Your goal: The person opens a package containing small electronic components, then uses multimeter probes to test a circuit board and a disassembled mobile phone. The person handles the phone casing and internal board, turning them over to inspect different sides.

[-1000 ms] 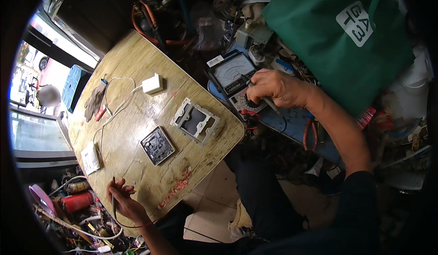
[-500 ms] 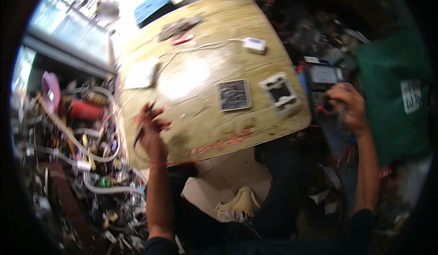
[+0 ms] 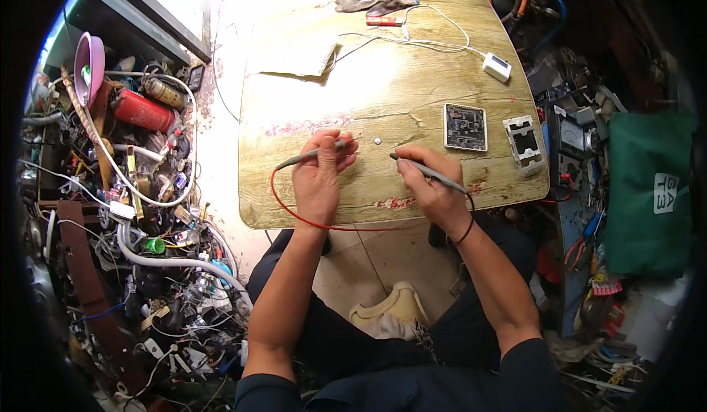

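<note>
My left hand [image 3: 320, 180] is closed around a grey test probe [image 3: 305, 156], whose red lead loops down past the wrist. In my right hand [image 3: 434, 187] a second grey test probe [image 3: 434, 174] is gripped like a pen, its black lead running back along the wrist. The two probes face each other above the wooden table [image 3: 412, 66]. Between and just beyond them lies a small round whitish piece [image 3: 378, 141], touched by neither hand. Right of it rest a circuit board in a square frame [image 3: 465, 127] and a white plastic frame [image 3: 525, 145].
An analog meter [image 3: 573, 134] stands by the table's right edge, beside a green bag [image 3: 649, 198]. Farther back are a white box on a cable [image 3: 497, 67], a red stick-shaped item [image 3: 384, 22] and a grey glove [image 3: 375, 1]. Cluttered parts and a red cylinder [image 3: 142, 111] fill the left side.
My right hand has come from beside the meter to over the table and now holds a probe. My left hand, still with its probe, is nearer the small round piece. The view has shifted.
</note>
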A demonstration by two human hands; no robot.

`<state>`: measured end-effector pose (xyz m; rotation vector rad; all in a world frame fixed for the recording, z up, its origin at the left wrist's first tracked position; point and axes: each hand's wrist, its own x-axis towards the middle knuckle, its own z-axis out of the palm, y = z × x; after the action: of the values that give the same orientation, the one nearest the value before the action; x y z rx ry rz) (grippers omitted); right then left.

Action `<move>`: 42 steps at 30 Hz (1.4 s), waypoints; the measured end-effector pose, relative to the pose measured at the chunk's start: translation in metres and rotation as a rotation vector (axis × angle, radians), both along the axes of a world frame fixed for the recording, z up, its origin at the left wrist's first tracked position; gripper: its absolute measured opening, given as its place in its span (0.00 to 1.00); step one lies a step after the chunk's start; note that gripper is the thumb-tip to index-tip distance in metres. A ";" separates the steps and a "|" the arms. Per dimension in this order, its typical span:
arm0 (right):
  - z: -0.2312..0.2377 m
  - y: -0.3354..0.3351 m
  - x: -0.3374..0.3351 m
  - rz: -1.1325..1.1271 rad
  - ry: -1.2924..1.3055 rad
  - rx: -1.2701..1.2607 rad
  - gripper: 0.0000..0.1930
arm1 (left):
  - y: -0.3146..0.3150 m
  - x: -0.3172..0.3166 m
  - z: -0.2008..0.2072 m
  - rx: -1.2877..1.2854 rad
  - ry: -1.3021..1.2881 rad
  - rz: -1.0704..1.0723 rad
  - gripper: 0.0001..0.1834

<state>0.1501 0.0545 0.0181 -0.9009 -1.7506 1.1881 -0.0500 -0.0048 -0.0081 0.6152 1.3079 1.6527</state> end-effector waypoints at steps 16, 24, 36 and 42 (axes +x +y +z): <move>-0.038 0.012 -0.029 -0.172 -0.086 0.019 0.06 | 0.006 0.006 -0.026 -0.037 0.117 -0.003 0.10; -0.034 0.014 -0.031 -0.174 -0.091 0.061 0.05 | 0.010 0.009 -0.021 -0.056 0.111 -0.013 0.09; -0.037 0.014 -0.032 -0.187 -0.095 0.094 0.04 | 0.010 0.010 -0.027 -0.060 0.199 -0.010 0.10; -0.040 0.013 -0.032 -0.197 -0.077 0.088 0.04 | 0.011 0.009 -0.026 -0.079 0.198 -0.011 0.09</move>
<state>0.1177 0.0673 -0.0221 -1.0520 -1.7162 0.9530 -0.0414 0.0065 -0.0339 0.7521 1.5010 1.5540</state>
